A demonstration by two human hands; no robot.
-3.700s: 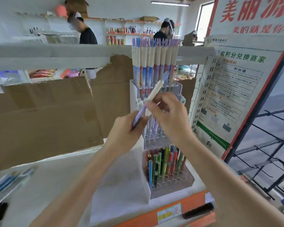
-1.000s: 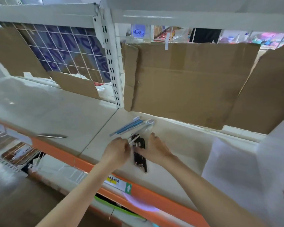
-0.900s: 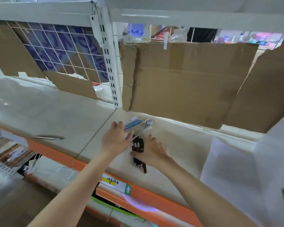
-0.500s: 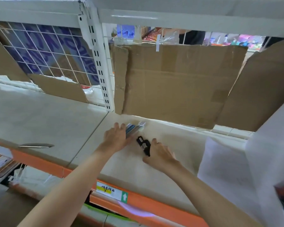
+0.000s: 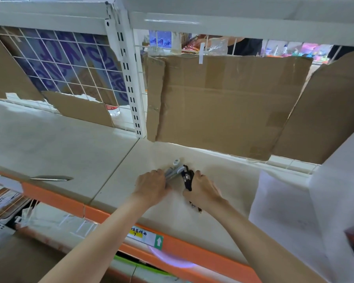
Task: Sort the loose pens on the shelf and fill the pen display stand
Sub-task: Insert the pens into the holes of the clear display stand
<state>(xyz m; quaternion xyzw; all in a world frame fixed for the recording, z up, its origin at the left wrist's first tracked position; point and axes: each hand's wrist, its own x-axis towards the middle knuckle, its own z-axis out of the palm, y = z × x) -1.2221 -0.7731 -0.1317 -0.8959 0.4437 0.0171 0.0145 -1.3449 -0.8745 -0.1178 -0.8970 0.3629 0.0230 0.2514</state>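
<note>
My left hand (image 5: 151,187) is curled round the pale pens (image 5: 173,170) and my right hand (image 5: 202,190) round the black pens (image 5: 187,177), both bundles low on the shelf (image 5: 192,217), just in front of the cardboard (image 5: 223,103) and close beside each other. The job now, as I judge it, is to keep the two sorts apart while lifting. I'd square each bundle's ends against the shelf first so none slips out, since the black tips already poke out below my right palm. I'd grip near the middle, lift both level, then carry them right, where I take the stand to be, beyond the white sheet (image 5: 284,211). One stray pen (image 5: 51,178) lies well off to the left; I'd come back for it.
</note>
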